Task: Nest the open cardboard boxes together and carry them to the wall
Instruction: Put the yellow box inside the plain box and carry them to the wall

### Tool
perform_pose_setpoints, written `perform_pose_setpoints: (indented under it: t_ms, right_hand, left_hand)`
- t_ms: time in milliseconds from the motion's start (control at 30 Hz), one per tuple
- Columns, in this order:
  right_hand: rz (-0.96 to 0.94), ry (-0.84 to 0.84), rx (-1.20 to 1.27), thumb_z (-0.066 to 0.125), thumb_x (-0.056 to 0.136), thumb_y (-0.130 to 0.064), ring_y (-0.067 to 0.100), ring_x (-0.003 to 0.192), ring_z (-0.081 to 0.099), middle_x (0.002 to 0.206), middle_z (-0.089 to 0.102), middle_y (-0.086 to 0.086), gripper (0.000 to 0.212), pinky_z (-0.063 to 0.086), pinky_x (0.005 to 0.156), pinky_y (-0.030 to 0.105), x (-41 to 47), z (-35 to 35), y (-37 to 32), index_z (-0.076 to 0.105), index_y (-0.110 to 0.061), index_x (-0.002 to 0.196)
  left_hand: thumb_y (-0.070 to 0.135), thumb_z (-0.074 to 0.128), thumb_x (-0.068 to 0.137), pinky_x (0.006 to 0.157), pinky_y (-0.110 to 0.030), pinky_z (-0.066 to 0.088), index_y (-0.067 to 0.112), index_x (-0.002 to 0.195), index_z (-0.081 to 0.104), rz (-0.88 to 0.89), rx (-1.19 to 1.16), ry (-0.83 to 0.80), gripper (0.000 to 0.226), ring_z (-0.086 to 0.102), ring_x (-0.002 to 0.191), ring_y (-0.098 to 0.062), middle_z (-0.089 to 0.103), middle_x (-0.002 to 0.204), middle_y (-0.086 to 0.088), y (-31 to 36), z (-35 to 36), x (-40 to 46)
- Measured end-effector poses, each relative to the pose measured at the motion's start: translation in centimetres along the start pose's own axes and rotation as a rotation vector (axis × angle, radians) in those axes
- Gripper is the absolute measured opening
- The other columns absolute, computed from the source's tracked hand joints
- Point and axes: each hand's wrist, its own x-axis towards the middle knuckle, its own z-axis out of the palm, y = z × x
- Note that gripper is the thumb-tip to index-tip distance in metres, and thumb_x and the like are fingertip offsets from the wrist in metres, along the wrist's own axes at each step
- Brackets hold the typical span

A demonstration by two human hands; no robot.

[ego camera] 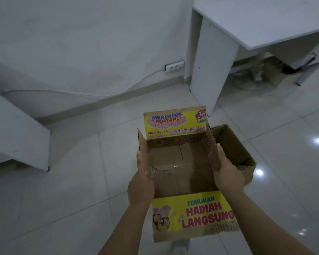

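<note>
An open cardboard box with yellow printed flaps [180,162] is held up off the floor in front of me. My left hand [141,178] presses flat against its left wall. My right hand [226,172] grips its right wall, fingers over the rim. Its far flap stands up and its near flap hangs toward me. A second, plain brown open box [234,148] rests on the tiled floor just right of and behind the held box, partly hidden by it. The wall [81,43] with its skirting lies ahead, past a stretch of floor.
A white desk [247,24] stands at the right against the wall, with a box and cables under it. Another white desk panel [20,137] juts in from the left. A power strip [174,66] and its cable run along the wall. My foot [180,246] shows below.
</note>
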Motion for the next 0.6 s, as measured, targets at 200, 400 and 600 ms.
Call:
perform_pose_setpoints:
  t_ms: [200,400,600]
  right_hand:
    - [-0.068,-0.103,-0.102,0.047,0.090,-0.016,0.022,0.073,0.060,0.146,0.039,0.002,0.084,0.027,0.043,0.024,8.6,-2.7,5.6,-0.015,-0.033,0.144]
    - [-0.117,-0.155,-0.083,0.047,0.090,-0.017,0.025,0.075,0.062,0.149,0.034,0.004,0.083,0.043,0.054,0.029,16.8,-3.2,11.1,-0.014,-0.034,0.144]
    - [-0.224,-0.281,-0.086,0.046,0.090,-0.015,0.028,0.085,0.061,0.153,0.022,0.001,0.085,0.043,0.058,0.029,25.2,-2.0,17.4,-0.020,-0.035,0.142]
  left_hand:
    - [0.012,0.037,0.095,0.055,-0.035,0.047,0.030,0.145,-0.009,-0.001,0.013,-0.047,0.071,0.053,0.055,-0.022,0.050,0.062,-0.003,6.9,6.2,3.9]
    - [0.004,0.040,0.093,0.057,-0.035,0.049,0.026,0.147,-0.006,-0.037,0.037,-0.039,0.075,0.061,0.067,-0.027,0.062,0.111,-0.016,13.0,13.1,6.4]
    - [-0.007,0.039,0.089,0.068,-0.045,0.052,0.023,0.143,-0.012,-0.091,0.027,-0.037,0.080,0.062,0.089,-0.040,0.014,0.158,-0.009,18.3,21.1,7.4]
